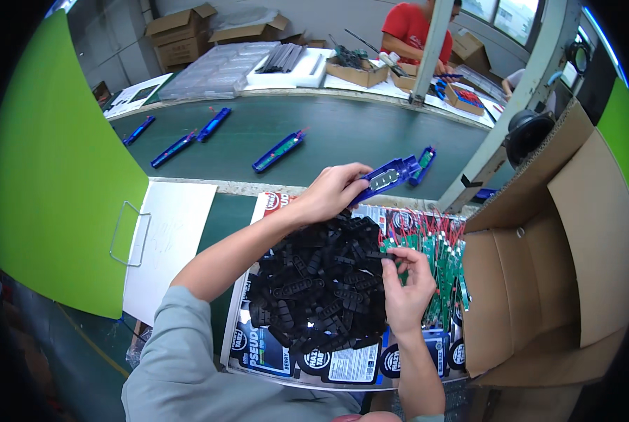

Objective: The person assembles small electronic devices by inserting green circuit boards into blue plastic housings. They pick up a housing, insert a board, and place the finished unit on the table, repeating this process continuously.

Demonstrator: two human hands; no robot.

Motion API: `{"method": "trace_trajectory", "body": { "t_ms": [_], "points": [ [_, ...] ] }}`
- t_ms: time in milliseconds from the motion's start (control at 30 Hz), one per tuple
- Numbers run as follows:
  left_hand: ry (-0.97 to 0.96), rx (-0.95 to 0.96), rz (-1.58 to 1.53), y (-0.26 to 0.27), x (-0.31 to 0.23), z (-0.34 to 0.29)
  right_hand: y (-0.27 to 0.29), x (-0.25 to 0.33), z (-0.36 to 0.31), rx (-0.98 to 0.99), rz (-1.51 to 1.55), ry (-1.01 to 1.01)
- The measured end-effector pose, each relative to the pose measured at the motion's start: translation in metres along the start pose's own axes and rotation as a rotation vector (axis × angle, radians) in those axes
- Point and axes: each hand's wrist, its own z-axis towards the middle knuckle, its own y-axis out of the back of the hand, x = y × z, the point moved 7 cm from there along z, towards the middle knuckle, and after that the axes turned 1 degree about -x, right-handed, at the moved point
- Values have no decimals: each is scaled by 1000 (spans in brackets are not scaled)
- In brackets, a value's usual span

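My left hand (pixel 334 193) is closed on one end of a long blue plastic casing (pixel 392 177), held tilted above the workbench. A strip with several light spots shows inside the casing. Lower and to the right, my right hand (pixel 408 292) pinches a small black plastic piece (pixel 384 256) between thumb and index finger, at the right edge of a heap of black plastic pieces (pixel 314 288). Just beyond that hand lie green circuit boards (pixel 441 281) with red wires. Heap and boards rest on a printed sheet (pixel 349 367).
A green conveyor belt (pixel 237 151) crosses ahead, carrying several blue casings (pixel 279 151) with boards inside. An open cardboard box (pixel 518 295) stands at right, beside a metal post (pixel 501 151). A bright green panel (pixel 68 176) rises at left. Across the belt, a person in red (pixel 416 32) works.
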Motion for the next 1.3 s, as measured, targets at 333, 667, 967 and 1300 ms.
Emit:
{"method": "trace_trajectory", "body": {
  "t_ms": [333, 667, 967, 1300],
  "points": [
    [7, 95, -156, -34, -10, -71, 31, 39, 23, -182, -149, 163],
    [-35, 96, -125, -43, -31, -85, 6, 71, 20, -194, -580, 404],
    [-306, -154, 67, -29, -53, -94, 15, 83, 23, -257, -614, 193],
    [-10, -32, -153, -32, -41, -88, 85, 37, 58, -80, 45, -202]
  ]
}}
